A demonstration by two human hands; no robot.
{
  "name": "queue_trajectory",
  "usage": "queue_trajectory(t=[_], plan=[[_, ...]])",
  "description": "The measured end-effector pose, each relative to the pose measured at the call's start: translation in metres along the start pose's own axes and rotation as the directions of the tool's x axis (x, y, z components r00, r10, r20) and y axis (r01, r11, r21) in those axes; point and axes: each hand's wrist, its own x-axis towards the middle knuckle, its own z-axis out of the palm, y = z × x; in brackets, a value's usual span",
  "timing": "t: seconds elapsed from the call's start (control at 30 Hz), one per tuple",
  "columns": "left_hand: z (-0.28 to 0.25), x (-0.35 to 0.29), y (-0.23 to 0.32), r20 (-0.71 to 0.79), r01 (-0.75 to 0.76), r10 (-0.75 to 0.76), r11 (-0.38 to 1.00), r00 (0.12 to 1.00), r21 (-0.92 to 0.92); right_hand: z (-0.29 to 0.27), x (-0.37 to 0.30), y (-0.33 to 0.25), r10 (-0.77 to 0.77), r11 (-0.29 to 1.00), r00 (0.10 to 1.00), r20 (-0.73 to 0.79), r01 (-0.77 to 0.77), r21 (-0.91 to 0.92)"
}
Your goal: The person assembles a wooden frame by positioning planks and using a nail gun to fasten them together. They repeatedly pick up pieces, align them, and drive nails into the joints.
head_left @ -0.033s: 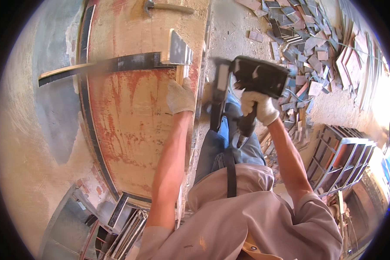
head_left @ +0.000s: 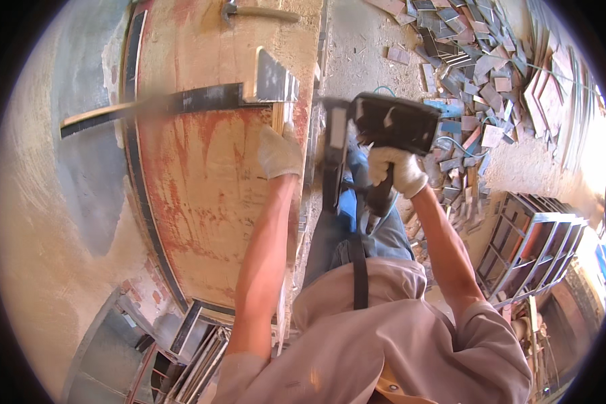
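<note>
My right hand (head_left: 398, 168), in a whitish glove, is closed round the handle of a black nail gun (head_left: 396, 122). The tool hangs in the air off the bench's right side, in front of my legs, its slim nose and magazine slightly blurred. My left hand (head_left: 280, 153), gloved too, is wrapped round a narrow wooden strip (head_left: 278, 118) at the bench's right edge. Just beyond it a grey-faced board piece (head_left: 273, 79) stands at the end of a long dark-faced strip (head_left: 205, 99), which runs left across the bench. Where these pieces meet is partly hidden.
The worn, red-stained wooden bench top (head_left: 202, 182) carries a claw hammer (head_left: 262, 12) at its far end. A heap of board offcuts (head_left: 478, 74) covers the floor at far right. A slatted frame (head_left: 535, 249) stands at right. A thin blue hose (head_left: 466, 153) crosses the offcuts.
The nail gun and my right hand have shifted slightly left and nearer to me. The grey-faced board piece has moved or tilted a little. My left hand keeps its hold.
</note>
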Motion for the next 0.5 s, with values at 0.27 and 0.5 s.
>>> queue_trajectory(t=[0.27,0.5], plan=[[0.006,0.004,-0.010,0.007,-0.053,0.053,0.996,0.999,0.065,0.003,0.029,0.038,0.114,0.991,0.990,0.081,-0.119,0.056],[0.010,0.002,-0.012,-0.047,-0.073,0.075,0.996,0.996,0.046,0.000,0.033,0.036,0.139,0.983,0.985,0.098,-0.149,0.110]])
